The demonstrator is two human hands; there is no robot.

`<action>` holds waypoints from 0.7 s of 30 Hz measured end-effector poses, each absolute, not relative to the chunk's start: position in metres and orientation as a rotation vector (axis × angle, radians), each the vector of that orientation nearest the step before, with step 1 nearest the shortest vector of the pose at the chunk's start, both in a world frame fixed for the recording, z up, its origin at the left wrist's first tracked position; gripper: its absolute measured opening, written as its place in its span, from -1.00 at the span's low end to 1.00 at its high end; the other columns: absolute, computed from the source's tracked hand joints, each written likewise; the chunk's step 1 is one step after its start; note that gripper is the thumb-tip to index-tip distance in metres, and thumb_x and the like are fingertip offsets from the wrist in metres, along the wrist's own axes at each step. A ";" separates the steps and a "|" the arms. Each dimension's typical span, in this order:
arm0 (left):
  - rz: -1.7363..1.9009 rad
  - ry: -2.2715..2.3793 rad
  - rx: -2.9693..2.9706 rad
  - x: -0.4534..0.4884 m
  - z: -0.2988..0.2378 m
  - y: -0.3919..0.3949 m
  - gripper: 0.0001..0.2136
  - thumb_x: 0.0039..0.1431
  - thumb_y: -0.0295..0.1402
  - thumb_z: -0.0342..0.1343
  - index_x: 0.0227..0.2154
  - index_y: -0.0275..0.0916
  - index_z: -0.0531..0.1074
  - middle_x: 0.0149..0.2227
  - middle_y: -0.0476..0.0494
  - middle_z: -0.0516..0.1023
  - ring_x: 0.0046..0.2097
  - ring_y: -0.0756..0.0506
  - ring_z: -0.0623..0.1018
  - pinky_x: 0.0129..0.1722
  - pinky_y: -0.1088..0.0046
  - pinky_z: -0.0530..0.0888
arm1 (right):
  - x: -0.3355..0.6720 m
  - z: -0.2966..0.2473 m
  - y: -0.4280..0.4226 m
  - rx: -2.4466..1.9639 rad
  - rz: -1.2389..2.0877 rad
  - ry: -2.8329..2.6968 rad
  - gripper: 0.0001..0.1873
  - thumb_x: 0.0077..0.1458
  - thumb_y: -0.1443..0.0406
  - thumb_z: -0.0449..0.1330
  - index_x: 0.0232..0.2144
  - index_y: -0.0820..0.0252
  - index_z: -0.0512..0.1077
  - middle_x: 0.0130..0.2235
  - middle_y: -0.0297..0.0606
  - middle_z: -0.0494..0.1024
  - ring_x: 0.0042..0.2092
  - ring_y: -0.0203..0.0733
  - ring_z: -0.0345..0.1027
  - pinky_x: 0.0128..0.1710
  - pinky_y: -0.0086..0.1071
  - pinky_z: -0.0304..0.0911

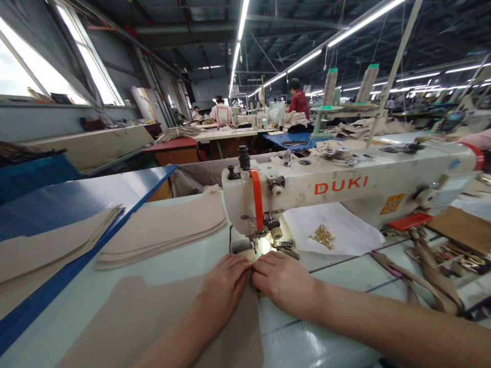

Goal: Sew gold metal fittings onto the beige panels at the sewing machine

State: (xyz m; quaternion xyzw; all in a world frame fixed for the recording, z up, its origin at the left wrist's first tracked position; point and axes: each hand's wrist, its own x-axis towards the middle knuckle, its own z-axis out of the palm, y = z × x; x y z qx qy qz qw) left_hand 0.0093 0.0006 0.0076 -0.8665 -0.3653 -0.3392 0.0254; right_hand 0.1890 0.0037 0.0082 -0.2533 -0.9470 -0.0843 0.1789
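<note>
A white sewing machine [299, 179] with orange lettering stands across the table, its small lamp lit beside the needle. Just in front of the needle, my left hand [226, 281] lies over a large beige fabric panel [164, 312], fingers pressed together at its edge. My right hand [282, 281] meets it there, its fingers closed and pinching at the same spot. A small light-coloured piece [247, 254] shows under the needle by the left fingertips. What the right fingers hold is hidden.
Stacked beige panels [164, 230] lie left of the machine; more panels [57, 245] rest on a blue-edged table. Gold-coloured metal pieces [322, 236] sit on white paper [353, 230] under the machine arm. Straps [433, 271] and a parts tray [468, 263] are at right. People work farther back.
</note>
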 end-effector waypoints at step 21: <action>-0.976 -1.130 -2.648 0.016 -0.001 0.040 -0.79 0.21 -0.41 -0.09 -0.33 -0.25 0.47 -0.32 -0.15 0.59 -0.24 -0.11 0.55 -0.21 0.33 0.54 | 0.198 0.006 0.030 -0.874 -0.165 -2.665 -0.94 0.17 0.39 0.10 -0.31 0.28 0.37 -0.23 -0.23 0.48 -0.24 -0.16 0.31 -0.28 -0.30 0.16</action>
